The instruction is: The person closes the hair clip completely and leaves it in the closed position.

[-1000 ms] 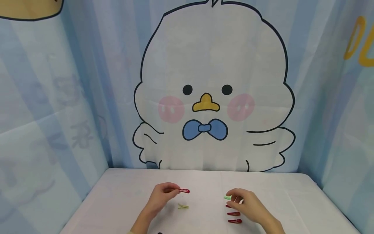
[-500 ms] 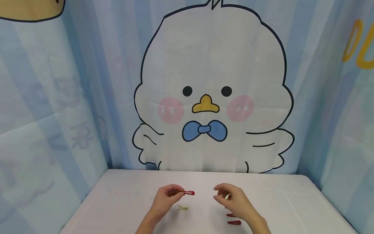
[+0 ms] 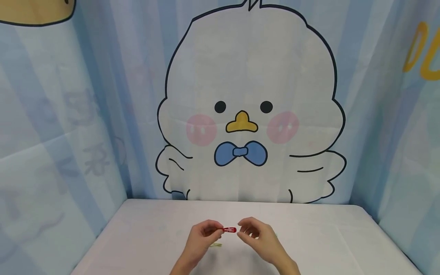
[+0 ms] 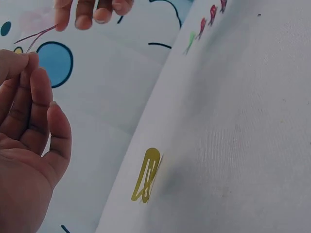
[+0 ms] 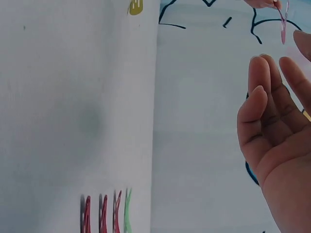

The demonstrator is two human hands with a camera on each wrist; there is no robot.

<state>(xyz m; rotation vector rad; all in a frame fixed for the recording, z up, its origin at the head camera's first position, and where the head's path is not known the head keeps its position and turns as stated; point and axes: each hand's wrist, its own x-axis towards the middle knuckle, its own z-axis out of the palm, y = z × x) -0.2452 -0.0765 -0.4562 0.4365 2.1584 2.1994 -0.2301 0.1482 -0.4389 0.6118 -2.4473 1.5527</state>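
Between thumb and fingertips, my left hand [image 3: 203, 240] pinches one end of a red snap hair clip [image 3: 230, 230] above the table. The clip's two prongs stand spread apart in the left wrist view. My right hand [image 3: 260, 240] hovers at the clip's other end, fingers loosely bent and nothing in its grasp; whether a fingertip touches the clip I cannot tell. A yellow-green hair clip [image 4: 147, 175] lies on the table below my left hand, partly covered in the head view.
In a row on the white table [image 3: 154, 221] lie a green hair clip [image 5: 127, 211] and several red hair clips [image 5: 103, 213], mostly hidden behind my right hand in the head view. A printed cloth backdrop [image 3: 240, 76] rises behind the table's far edge.
My right hand has moved left from above the row of clips to the held red clip. My left hand has carried that clip slightly right, over the yellow-green one.
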